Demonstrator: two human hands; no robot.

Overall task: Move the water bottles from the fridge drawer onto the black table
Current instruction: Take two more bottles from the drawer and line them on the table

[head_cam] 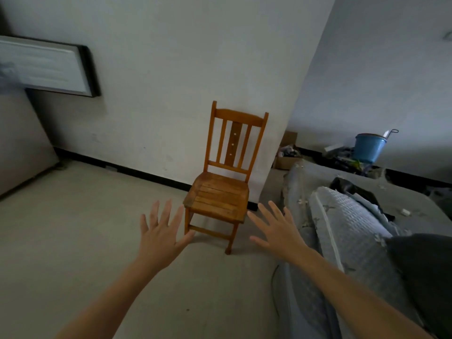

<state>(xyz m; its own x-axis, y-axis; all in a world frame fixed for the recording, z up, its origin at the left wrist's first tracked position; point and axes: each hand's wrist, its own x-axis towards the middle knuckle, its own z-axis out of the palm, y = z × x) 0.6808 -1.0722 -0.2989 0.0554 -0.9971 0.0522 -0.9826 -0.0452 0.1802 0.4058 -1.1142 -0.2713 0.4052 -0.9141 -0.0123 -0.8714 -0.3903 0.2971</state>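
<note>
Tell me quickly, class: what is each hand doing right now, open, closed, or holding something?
Left hand: open, fingers spread, holding nothing.
Right hand: open, fingers spread, holding nothing.

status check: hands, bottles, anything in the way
Left hand open, empty. Right hand open, empty. No bottles, fridge drawer or black table in view. Wooden chair dead ahead, just past both hands.

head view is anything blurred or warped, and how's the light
Head view: the light is dim and even, with no glare. The wooden chair in the middle is sharp. The white panel at the left edge is smeared with blur. The wall lines lean and bow from the wide lens.
</note>
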